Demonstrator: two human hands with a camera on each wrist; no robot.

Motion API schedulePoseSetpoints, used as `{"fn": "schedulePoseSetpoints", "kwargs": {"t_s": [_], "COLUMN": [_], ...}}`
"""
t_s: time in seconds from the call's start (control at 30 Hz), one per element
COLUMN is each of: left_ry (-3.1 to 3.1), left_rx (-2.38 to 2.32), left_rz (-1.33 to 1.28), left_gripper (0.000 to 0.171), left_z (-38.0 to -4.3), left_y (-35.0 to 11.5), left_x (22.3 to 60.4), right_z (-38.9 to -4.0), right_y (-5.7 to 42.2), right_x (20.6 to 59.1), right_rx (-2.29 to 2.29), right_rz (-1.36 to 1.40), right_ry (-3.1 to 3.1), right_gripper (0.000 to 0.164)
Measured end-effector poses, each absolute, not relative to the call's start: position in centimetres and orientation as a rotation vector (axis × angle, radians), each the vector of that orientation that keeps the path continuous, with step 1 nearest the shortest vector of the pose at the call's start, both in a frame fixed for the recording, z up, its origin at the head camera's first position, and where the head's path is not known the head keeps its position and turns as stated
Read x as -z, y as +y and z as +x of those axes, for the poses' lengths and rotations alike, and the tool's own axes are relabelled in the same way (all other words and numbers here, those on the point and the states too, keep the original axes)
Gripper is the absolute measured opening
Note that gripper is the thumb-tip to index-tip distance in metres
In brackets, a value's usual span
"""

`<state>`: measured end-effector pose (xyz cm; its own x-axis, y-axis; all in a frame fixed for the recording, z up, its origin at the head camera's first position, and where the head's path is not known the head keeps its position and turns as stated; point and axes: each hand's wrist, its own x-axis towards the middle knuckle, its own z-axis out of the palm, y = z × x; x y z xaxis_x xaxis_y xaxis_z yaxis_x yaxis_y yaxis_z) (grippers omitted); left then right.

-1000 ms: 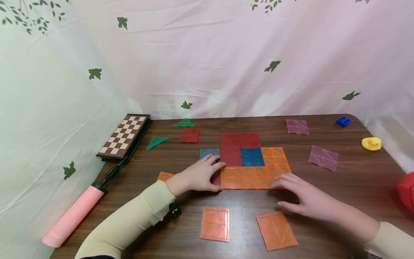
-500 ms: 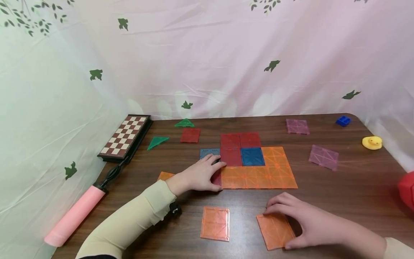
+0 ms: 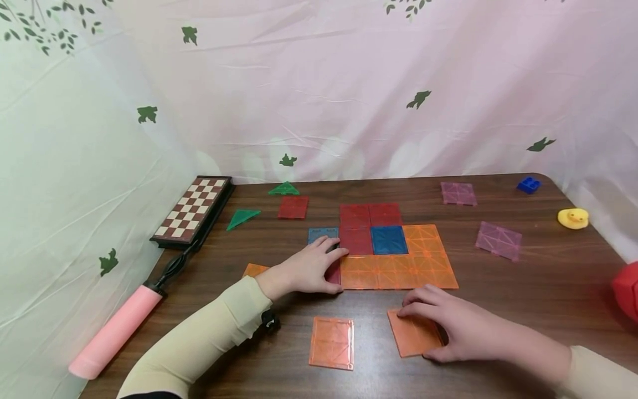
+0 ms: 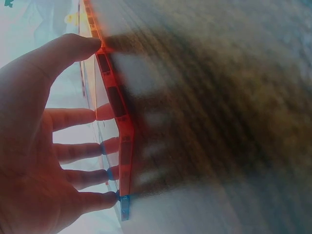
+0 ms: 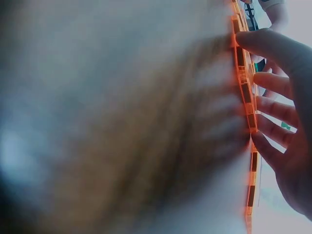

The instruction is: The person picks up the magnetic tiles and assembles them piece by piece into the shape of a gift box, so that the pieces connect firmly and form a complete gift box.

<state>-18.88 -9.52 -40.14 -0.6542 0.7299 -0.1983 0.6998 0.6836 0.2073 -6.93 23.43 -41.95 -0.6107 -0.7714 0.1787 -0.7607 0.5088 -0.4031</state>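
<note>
Now, right grip (image 3: 451, 327): clamped on a translucent orange square tile (image 3: 412, 335).
Tile's place: near side of the bench (image 3: 371, 382), right of a second orange tile (image 3: 331, 343).
Left grip (image 3: 305, 270): fingers apart, touching a translucent red tile (image 3: 333, 274) and translucent blue tile (image 3: 319, 234).

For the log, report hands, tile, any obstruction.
Right fingers grip loose orange tile. Left fingers touch tile layout. Nearby orange tile lies apart, seemingly no obstruction.

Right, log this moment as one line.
left hand: touching abutting tiles | right hand: holding loose orange tile | another orange tile: flat on table
</note>
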Motion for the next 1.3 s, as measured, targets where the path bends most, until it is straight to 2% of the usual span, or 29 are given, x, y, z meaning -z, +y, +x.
{"fn": "schedulePoseSetpoints", "kwargs": {"t_s": [0.47,0.7,0.83,1.0,1.13,1.3], "left_ry": [2.63,2.63,2.648,2.602,2.539,2.513], "left_rx": [-0.178,-0.228,-0.333,-0.377,-0.383,-0.408], "left_rz": [1.153,1.162,1.224,1.362,1.472,1.553], "left_gripper": [0.082,0.077,0.072,0.072,0.066,0.055], "left_z": [-19.1,-18.5,-16.6,-12.6,-9.7,-7.9], "left_y": [-9.5,-9.7,-10.3,-11.2,-11.8,-12.1], "left_x": [40.2,39.4,38.1,37.1,38.1,39.8], "right_z": [-9.3,-11.5,-14.4,-17.2,-17.9,-18.1], "right_y": [22.7,23.8,25.3,26.7,27.2,27.3], "right_x": [41.7,41.1,40.6,40.9,41.4,42.0], "right_rx": [0.639,0.744,0.764,0.771,0.762,0.75], "right_rz": [-1.379,-1.285,-1.075,-0.951,-0.936,-0.938], "right_ry": [2.79,2.804,2.823,2.737,2.667,2.641], "right_gripper": [0.063,0.054,0.058,0.075,0.085,0.087]}}
